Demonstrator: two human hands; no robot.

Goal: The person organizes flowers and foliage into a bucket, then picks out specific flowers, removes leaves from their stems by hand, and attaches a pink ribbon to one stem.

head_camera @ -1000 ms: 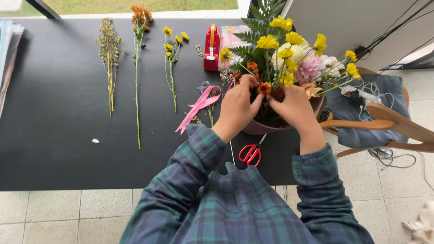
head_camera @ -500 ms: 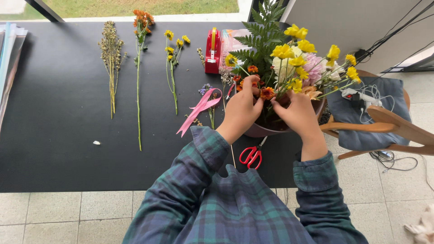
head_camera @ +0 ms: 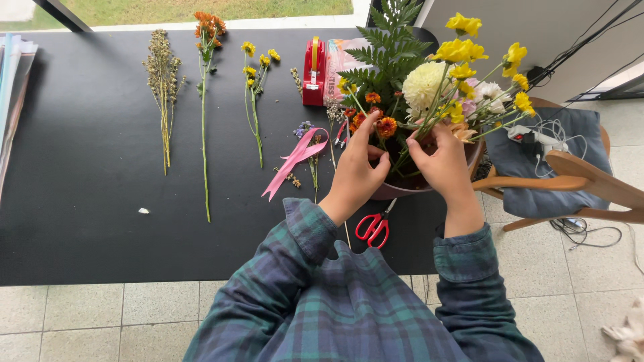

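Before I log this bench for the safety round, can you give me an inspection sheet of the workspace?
Surface: black table, a small white scrap on it.
Job's things: brown pot of yellow, white and orange flowers with fern at the table's right edge.
Clutter: three loose stems, pink ribbon, red scissors, red tape dispenser, papers at the far left.
Hands: left hand and right hand both among the stems in the pot; what the fingers grip is hidden.
Cables: white and black cables on and under the chair.
Surroundings: tiled floor, grass beyond the table.
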